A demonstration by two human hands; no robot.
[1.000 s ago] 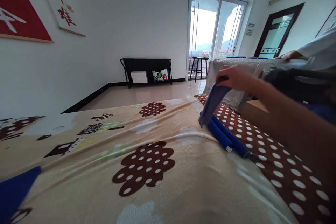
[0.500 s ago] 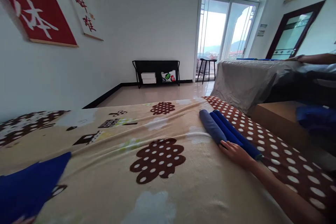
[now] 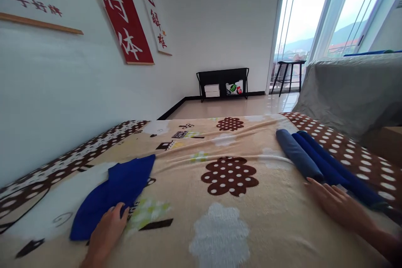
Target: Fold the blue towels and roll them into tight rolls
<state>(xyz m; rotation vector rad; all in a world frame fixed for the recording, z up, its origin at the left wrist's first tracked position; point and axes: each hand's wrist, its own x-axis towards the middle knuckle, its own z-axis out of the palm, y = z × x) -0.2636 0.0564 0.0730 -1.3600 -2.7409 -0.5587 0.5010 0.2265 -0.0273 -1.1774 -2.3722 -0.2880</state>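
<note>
A dark blue folded cloth [image 3: 125, 180] lies flat on the patterned blanket [image 3: 176, 243] at the left. My left hand [image 3: 108, 228] is at its near edge, fingers bent, the edge between thumb and fingers. Over to the right, a grey-blue rolled cloth [image 3: 297, 155] lies beside two darker blue rolled cloths [image 3: 320, 161], all side by side. At their near ends rests my right hand [image 3: 342, 205], fingers stretched out, the fingertips against the grey-blue roll. The palm side of this hand is hidden.
A plastic-covered piece of furniture [image 3: 351, 79] stands at the right, with a cardboard box [image 3: 389, 138] below it. Against the far wall is a low black rack [image 3: 222, 76]. A dark stool [image 3: 287, 75] stands by the glass door. Scrolls [image 3: 122, 16] hang on the left wall.
The view has turned left, so everything sits farther right. My left hand has come fully into view at the blue cloth. My right hand has slid back slightly to the roll's near end.
</note>
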